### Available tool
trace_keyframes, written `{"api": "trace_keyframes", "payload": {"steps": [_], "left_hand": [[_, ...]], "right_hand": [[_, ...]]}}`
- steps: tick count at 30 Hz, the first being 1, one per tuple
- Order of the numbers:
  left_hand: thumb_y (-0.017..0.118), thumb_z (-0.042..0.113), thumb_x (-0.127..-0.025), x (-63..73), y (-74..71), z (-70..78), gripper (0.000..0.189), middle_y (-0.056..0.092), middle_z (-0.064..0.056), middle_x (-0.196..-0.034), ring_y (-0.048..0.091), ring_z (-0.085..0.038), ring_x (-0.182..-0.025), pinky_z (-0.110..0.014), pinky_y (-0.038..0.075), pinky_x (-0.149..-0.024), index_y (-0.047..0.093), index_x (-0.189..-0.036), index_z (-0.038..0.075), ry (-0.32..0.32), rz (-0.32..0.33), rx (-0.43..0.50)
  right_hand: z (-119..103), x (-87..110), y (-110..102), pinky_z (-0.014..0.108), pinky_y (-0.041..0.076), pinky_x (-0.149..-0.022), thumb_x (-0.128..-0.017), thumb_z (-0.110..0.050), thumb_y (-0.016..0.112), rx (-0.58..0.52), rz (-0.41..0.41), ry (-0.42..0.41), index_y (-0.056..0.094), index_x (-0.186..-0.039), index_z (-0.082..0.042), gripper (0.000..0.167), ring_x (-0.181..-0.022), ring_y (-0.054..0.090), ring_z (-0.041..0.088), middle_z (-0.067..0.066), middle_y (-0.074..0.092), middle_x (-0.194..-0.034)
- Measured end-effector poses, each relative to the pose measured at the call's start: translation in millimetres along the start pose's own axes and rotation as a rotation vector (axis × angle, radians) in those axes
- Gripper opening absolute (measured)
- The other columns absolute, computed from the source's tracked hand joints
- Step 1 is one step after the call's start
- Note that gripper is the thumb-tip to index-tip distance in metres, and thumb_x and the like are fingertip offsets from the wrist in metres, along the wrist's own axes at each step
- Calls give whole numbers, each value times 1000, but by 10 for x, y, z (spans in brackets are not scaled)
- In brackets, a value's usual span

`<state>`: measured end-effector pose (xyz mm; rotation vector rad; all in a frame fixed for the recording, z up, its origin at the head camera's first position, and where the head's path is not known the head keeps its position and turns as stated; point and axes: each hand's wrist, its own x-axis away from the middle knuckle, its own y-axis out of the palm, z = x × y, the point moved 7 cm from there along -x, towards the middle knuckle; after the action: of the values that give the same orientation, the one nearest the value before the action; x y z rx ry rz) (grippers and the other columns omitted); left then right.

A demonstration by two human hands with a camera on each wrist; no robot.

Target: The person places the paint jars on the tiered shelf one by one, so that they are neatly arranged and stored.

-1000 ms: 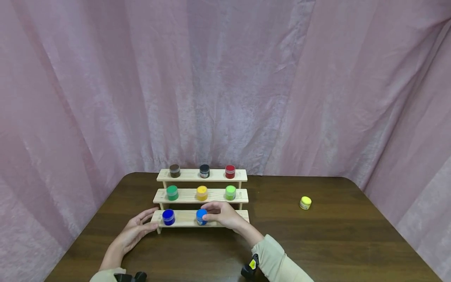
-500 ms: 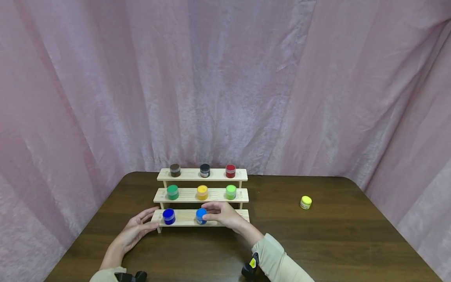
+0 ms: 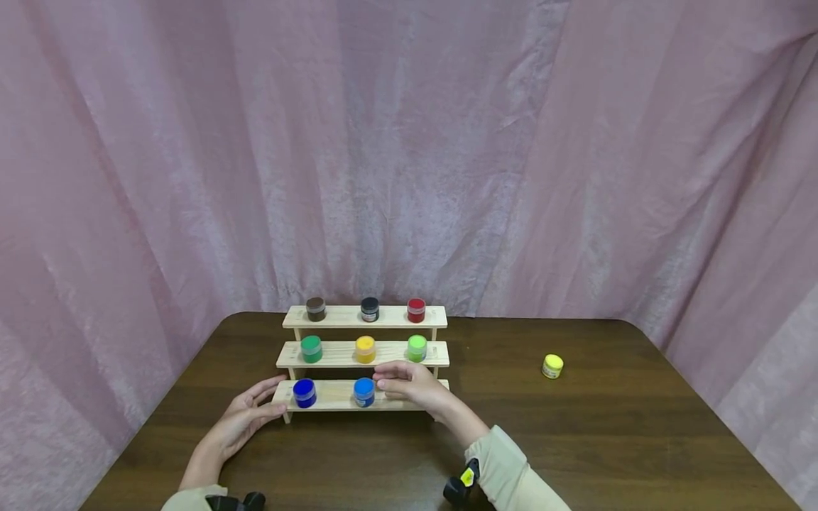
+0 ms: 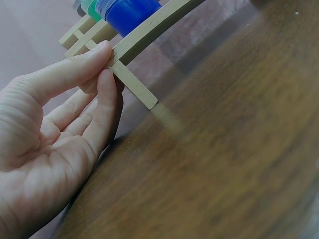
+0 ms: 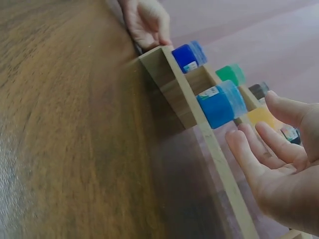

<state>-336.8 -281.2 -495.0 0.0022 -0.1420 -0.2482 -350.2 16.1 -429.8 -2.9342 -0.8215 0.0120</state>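
Note:
A three-tier wooden display rack [image 3: 332, 405] stands on the table. My left hand [image 3: 238, 424] pinches the left end of its lowest shelf between thumb and fingers, seen closely in the left wrist view. On that shelf sit a dark blue paint jar [image 3: 304, 393] at the left and a light blue paint jar [image 3: 364, 392] in the middle, both upright. Just right of the light blue jar is my right hand [image 3: 412, 387], its fingers apart from the jar and holding nothing. In the right wrist view a gap shows between the fingertips [image 5: 233, 137] and the light blue jar [image 5: 217, 107].
Green [image 3: 311, 348], yellow-orange [image 3: 365, 349] and light green [image 3: 417, 348] jars occupy the middle shelf. Up top are brown [image 3: 316, 309], black [image 3: 369, 309] and red [image 3: 416, 310] ones. A lemon-yellow jar [image 3: 552, 366] stands alone on the table [image 3: 613, 426] at the right. Pink curtain hangs behind.
My right hand has let go of the light blue jar and moved slightly right, away from it. The jar stays on the lowest shelf. My left hand keeps its hold on the rack.

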Motion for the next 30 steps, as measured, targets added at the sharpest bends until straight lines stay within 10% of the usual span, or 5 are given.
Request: {"api": "trace_keyframes", "payload": {"steps": [17,30], "left_hand": [[62,7,-93,43,-13,30,74,14,-23,-157,59,3,-108,-17,51,-94,19,-153,-2,-2,5,0],[62,6,-93,20,14,33,71,35,-6,-144,60,0,-108,-20,52,-94,24,-152,-1,13,8,0]], "right_hand": [[-262,176,-216,33,53,-100,-96,-14,61,-133,37,-35,49,-134,12,48,-107,67,16,31,56,-132],[-414,442,-1102,21,54,-94,-99,-9,53,-281,272,-101,36,-141,13,50,-100,67,6,-3,66,-109]]}}
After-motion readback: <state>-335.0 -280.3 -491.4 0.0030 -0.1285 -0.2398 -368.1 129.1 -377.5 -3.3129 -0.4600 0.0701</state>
